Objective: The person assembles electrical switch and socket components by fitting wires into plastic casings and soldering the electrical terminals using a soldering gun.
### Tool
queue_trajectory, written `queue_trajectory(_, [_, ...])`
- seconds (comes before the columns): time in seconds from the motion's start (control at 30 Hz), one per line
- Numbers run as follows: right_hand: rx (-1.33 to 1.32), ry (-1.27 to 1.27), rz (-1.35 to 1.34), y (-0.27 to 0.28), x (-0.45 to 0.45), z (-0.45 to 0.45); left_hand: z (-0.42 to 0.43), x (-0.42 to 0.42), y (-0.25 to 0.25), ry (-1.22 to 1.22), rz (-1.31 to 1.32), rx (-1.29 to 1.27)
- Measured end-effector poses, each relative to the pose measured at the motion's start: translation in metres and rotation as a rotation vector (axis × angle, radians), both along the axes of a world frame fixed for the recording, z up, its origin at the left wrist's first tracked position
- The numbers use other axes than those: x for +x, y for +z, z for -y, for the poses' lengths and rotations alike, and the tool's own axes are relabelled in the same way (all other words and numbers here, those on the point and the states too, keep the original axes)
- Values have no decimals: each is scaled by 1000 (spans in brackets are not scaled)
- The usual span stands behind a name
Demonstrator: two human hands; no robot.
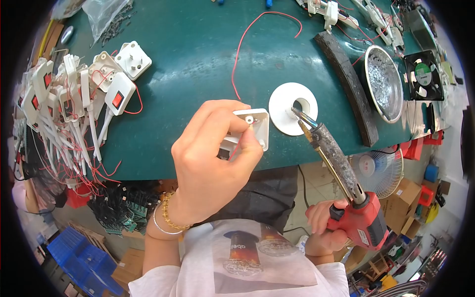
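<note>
My left hand [210, 153] is closed in a pinch at a small white plastic housing [263, 129] near the table's front edge. Between thumb and fingers runs a thin red wire [236, 148] over the housing; the hand hides much of both. My right hand [324, 227] grips the red handle of a soldering gun [334, 153], a finger near its black trigger. Its tip reaches the hole of a white spool [282, 119] just right of the housing; whether they touch I cannot tell.
White switch housings with cords [69, 99] pile up at left. A loose red wire [241, 44] lies on the green table [183, 59]. At right are a dark curved bar [349, 86], a metal bowl [383, 81] with silvery bits and a small black fan [424, 74].
</note>
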State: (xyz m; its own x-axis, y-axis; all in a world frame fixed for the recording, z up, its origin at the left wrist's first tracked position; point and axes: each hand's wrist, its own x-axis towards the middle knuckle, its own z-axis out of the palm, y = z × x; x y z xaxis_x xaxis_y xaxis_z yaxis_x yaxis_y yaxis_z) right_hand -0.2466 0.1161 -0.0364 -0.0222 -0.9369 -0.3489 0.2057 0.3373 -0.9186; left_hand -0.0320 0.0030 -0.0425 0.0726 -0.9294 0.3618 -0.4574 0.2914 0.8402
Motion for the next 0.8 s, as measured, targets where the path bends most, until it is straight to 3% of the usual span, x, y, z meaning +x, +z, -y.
queue_trajectory(0.07, [-383,-1,38,-17,1,2,0,0,0,0,4,6])
queue_trajectory(0.47, [-350,-126,32,-20,5,-1,0,3,3,18,-244,218])
queue_trajectory(0.8, [-372,8,100,-22,-5,3,4,9,6,-50,-467,336])
